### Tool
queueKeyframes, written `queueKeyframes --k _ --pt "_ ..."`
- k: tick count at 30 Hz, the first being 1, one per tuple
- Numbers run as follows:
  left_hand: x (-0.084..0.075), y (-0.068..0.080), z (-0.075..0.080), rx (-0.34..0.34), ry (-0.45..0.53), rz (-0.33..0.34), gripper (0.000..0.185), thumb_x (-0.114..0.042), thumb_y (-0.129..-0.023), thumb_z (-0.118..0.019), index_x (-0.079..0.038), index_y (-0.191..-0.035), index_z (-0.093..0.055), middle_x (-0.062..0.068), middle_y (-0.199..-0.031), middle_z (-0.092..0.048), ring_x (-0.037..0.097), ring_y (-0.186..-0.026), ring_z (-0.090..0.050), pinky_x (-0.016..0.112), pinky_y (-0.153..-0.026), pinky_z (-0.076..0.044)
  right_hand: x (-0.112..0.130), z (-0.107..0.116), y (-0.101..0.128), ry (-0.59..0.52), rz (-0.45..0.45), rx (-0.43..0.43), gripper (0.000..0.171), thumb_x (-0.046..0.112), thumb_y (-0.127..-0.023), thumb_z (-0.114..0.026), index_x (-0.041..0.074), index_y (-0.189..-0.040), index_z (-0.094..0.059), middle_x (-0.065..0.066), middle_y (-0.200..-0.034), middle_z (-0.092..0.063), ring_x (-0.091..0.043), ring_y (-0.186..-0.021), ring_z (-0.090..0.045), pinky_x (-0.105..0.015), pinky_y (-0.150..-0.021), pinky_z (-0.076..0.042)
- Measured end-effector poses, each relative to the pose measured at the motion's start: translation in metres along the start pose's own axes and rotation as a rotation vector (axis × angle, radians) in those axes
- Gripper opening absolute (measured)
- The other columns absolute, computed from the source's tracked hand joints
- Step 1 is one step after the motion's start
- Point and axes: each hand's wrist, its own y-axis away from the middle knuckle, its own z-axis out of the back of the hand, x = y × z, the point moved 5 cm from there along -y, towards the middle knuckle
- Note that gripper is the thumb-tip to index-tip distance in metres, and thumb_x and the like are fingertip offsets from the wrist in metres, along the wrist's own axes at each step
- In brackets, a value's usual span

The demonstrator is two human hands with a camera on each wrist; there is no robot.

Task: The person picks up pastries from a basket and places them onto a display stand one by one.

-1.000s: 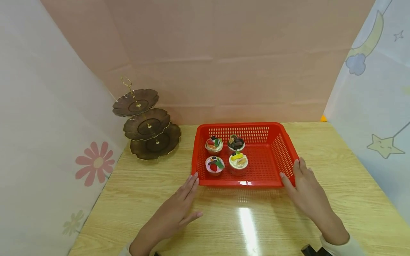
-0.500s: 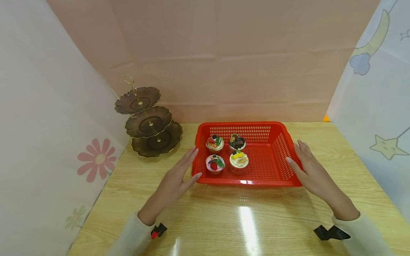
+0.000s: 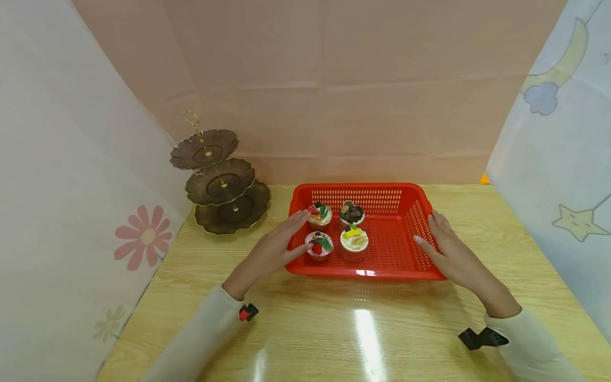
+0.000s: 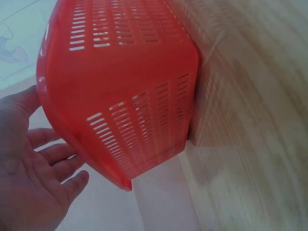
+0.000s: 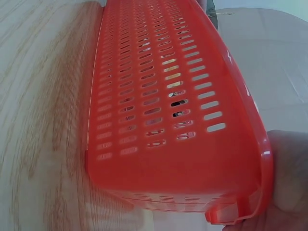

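Both hands moved in over the last second: from the near corners of the red basket, up along its short sides, now onto the rims. Basket itself unshifted on the worktop, centre-rear, just right of the three-tier cake stand. Reads as the hands settling on the basket rather than lifting; no lift visible yet, base flat on the wood.

Left hand: palm turned inward, fingers straight and together, tips over the left rim and just beside the strawberry cupcake; thumb low near the pink cupcake. Left wrist view shows the palm open beside the basket wall, not clamped. Grip wide open, nothing held.

Right hand: laid along the right rim, fingers extended forward, thumb inside the wall. Right wrist view puts skin against the rim edge, touching. Grip open, pressing at most, no curl round the rim.

Four cupcakes in the basket's left half, two by two; chocolate cupcake rear, yellow-topped cupcake front. Forearms angled inward, sleeves at the wrists.
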Motion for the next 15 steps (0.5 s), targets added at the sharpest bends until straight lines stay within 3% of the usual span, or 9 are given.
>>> queueKeyframes --k 7,15 --pt "0.001 -0.010 -0.004 0.049 -0.033 -0.057 0.079 -0.035 -0.097 -0.071 -0.016 -0.161 -0.030 0.010 -0.163 -0.034 0.026 -0.149 -0.033 0.050 -0.113 -0.038 -0.003 -0.004 -0.001 0.012 -0.020 0.018 0.081 0.041 -0.109 -0.045 -0.007 -0.158 -0.002 -0.017 -0.167 0.014 -0.045 -0.152 0.010 -0.071 -0.114 -0.006" --pt "-0.005 -0.022 -0.009 0.176 -0.185 -0.083 0.077 -0.041 -0.094 -0.073 -0.011 -0.156 -0.040 0.010 -0.158 -0.042 0.028 -0.143 -0.044 0.047 -0.111 -0.042 -0.004 -0.004 0.000 0.030 -0.025 0.006 0.082 0.042 -0.109 -0.045 -0.005 -0.158 0.001 -0.017 -0.167 0.014 -0.045 -0.152 0.009 -0.074 -0.111 -0.011"
